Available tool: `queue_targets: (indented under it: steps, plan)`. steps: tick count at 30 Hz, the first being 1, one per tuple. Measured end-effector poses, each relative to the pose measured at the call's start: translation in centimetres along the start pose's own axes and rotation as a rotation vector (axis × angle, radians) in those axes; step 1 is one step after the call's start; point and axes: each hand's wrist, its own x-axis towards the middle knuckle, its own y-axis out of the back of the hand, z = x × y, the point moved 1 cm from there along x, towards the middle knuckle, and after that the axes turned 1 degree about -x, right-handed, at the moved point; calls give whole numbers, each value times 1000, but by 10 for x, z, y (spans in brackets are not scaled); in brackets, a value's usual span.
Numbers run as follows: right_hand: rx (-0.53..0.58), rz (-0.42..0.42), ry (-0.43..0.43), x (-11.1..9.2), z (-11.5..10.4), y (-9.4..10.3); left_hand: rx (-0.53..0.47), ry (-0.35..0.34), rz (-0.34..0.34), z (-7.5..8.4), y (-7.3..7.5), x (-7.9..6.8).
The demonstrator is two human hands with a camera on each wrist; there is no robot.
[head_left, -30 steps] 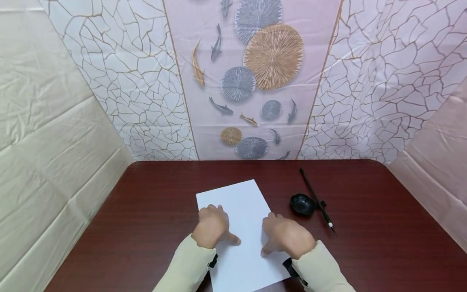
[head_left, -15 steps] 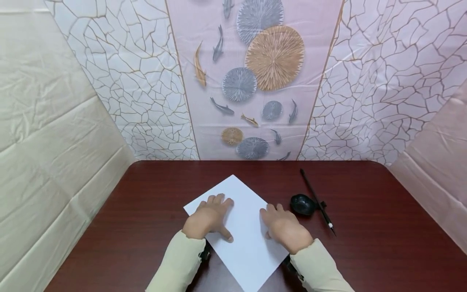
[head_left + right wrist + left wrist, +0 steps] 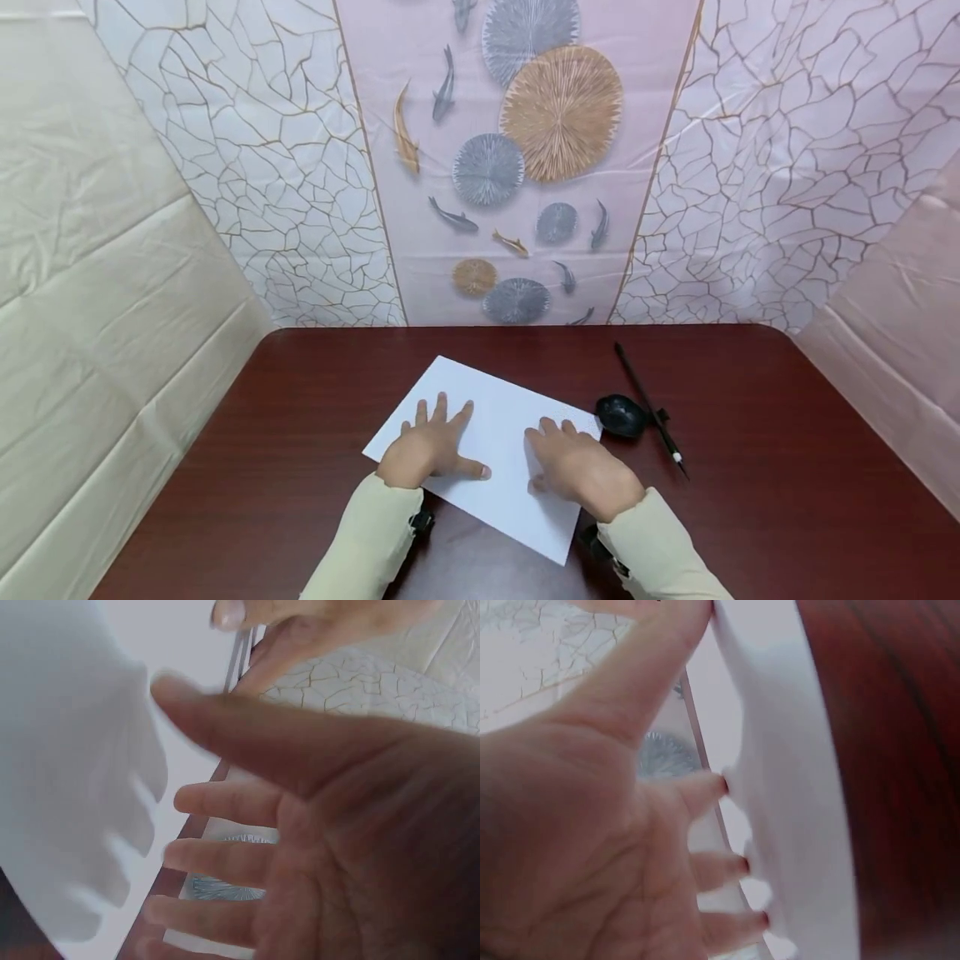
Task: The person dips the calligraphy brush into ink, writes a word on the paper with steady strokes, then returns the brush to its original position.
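A white sheet of paper [image 3: 498,396] lies slantwise on the dark red table, its long sides running from upper left to lower right. My left hand [image 3: 423,450] has its fingers spread, the fingertips on the left part of the sheet; in the left wrist view the tips of the left hand [image 3: 630,817] meet the white surface. Over the right part of the sheet is my right hand [image 3: 583,468]. From the right wrist view, the right hand [image 3: 300,825] has extended fingers, their shadows on the paper set a little apart from the tips.
Right of the sheet stands a small black dish [image 3: 621,416], the paper's right corner close against it. A black writing brush [image 3: 637,385] leans across the dish's side, its dark tip toward me. A patterned cloth [image 3: 300,208] hangs behind the table [image 3: 750,500].
The paper has turned counterclockwise, from nearly upright to lying broadside. My left fingers have spread wider; the right hand has shifted slightly. Dish and brush stayed put.
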Motion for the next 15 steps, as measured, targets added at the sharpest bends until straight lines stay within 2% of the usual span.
queue_targets:
  steps: [4,9,12,15]
  plan:
    - [70,-96,-66,1,-2,-2,1,83,71,8,-3,-6]
    - [79,-109,-31,2,-2,-4,95,169,122,19,-4,-14]
    - [72,-122,-14,3,-1,-5,205,163,142,25,-1,-19]
    - [62,-125,-15,3,1,-4,248,120,129,27,3,-23]
